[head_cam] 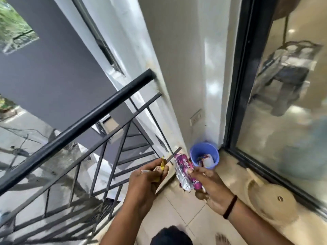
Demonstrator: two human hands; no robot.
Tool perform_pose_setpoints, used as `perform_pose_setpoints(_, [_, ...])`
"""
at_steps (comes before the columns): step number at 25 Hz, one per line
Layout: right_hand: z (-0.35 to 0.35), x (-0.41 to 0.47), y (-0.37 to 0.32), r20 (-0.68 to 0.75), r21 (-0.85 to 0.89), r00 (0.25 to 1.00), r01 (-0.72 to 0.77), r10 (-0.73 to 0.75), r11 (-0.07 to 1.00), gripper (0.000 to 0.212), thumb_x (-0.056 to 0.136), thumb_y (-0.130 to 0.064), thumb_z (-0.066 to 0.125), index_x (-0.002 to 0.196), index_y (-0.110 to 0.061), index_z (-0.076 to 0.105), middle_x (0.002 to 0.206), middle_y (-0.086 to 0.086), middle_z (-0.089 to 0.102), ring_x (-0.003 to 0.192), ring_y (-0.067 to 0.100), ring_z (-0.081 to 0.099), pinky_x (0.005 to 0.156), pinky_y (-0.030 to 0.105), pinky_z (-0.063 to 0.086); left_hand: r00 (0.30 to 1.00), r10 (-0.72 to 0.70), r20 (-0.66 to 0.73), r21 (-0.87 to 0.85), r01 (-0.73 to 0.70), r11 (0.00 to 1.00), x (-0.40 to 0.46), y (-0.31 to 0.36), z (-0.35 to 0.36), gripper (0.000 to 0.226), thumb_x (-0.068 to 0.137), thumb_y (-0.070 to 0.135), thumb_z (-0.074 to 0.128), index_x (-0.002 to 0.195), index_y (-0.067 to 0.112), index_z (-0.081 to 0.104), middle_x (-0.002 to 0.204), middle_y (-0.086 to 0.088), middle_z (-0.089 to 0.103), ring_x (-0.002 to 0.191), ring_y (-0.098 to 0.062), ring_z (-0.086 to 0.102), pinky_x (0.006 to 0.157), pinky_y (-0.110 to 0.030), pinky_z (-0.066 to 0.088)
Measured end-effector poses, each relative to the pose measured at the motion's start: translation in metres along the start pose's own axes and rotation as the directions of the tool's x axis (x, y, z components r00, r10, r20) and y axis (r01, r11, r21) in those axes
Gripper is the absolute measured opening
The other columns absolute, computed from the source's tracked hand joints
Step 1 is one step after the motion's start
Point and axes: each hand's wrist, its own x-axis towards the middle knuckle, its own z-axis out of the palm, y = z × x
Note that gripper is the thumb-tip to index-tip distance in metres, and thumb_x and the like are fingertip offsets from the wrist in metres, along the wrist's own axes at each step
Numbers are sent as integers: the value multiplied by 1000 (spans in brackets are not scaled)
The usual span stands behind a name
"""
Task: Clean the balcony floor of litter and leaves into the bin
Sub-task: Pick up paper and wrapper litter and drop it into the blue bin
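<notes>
Operator: Head view. I read the left hand (146,181) in front of the black railing (77,124), above the floor edge. Its fingers (163,171) are curled round a small yellow wrapper (160,171); a pale end sticks out on the thumb side, too blurred to identify.

Supervisor: Report the right hand.

Operator: The right hand (210,190) is just right of the left one, apart from it. Its fingers (191,171) pinch a purple wrapper (185,172), which stands roughly upright with its silver underside showing at the lower end. A dark band (230,206) sits on that wrist.

Supervisor: Location of the bin?

Operator: The blue bin (194,152) stands on the tiled floor (184,209) in the corner where the white wall (185,68) meets the frame of the glass door (283,103). The top of the purple wrapper lies just beside the bin's left rim. Crumpled litter (206,160) is inside the bin.

Supervisor: Other items?

Operator: A round beige disc (270,200) lies on the floor by the door track, right of the right forearm.
</notes>
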Motion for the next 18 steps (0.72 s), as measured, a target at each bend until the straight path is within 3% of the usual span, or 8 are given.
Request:
perform_pose_setpoints(4, [4,65,-13,-141,54,990,0,8,999,13,94,-16,65,99,-5,63,60,1,41,43,6,28,38,14,16,986,-165,28,-1,165,986,83,19,10,35,91,-18,43,116,-9,68,109,-26,71,96,-28,66,97,-33,55])
perform_pose_setpoints(6, [5,94,-17,-273,66,962,3,16,998,10,96,-16,63,91,-7,62,58,0,41,42,6,28,39,14,15,961,-273,55,40,271,962,129,19,19,32,92,-13,47,117,-12,66,115,-29,68,93,-29,67,99,-37,54])
perform_pose_setpoints(9, [-3,138,-18,-427,99,904,41,5,994,11,97,-18,62,89,-9,62,61,3,38,44,8,28,41,16,15,918,-384,98,175,364,915,196,1,29,32,91,-12,46,117,-15,64,111,-28,68,84,-28,69,84,-31,60])
perform_pose_setpoints(13, [-36,187,6,-631,185,775,117,27,976,12,95,-16,63,84,-11,64,58,2,45,40,6,34,37,16,23,840,-533,105,459,434,775,270,-52,36,41,88,-20,39,121,-13,62,109,-28,68,85,-29,70,73,-29,62])
perform_pose_setpoints(18, [-112,256,96,-790,305,592,156,158,939,17,95,-16,65,78,-14,63,50,-10,53,41,4,43,36,14,31,813,-580,-47,737,420,530,375,-161,36,35,85,-23,42,94,-3,70,84,-19,73,77,-31,69,79,-32,59])
